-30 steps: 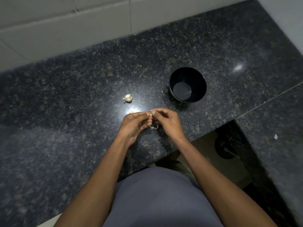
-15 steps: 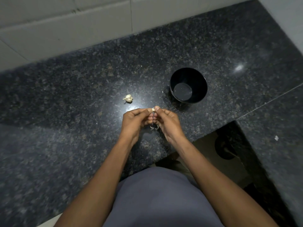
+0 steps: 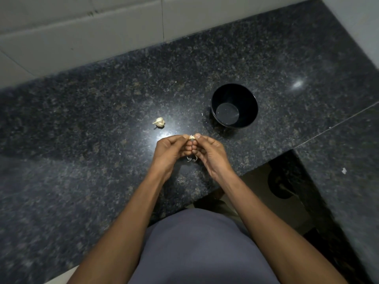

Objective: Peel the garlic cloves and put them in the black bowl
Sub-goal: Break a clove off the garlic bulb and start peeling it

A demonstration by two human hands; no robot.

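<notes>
Left hand (image 3: 170, 152) and right hand (image 3: 213, 154) pinch what looks like a garlic clove (image 3: 192, 137) near the countertop (image 3: 82, 119) edge.

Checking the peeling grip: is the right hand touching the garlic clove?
Touching. The head view shows the right hand pinching the garlic clove at its fingertips, with the left hand pinching it from the other side.
</notes>
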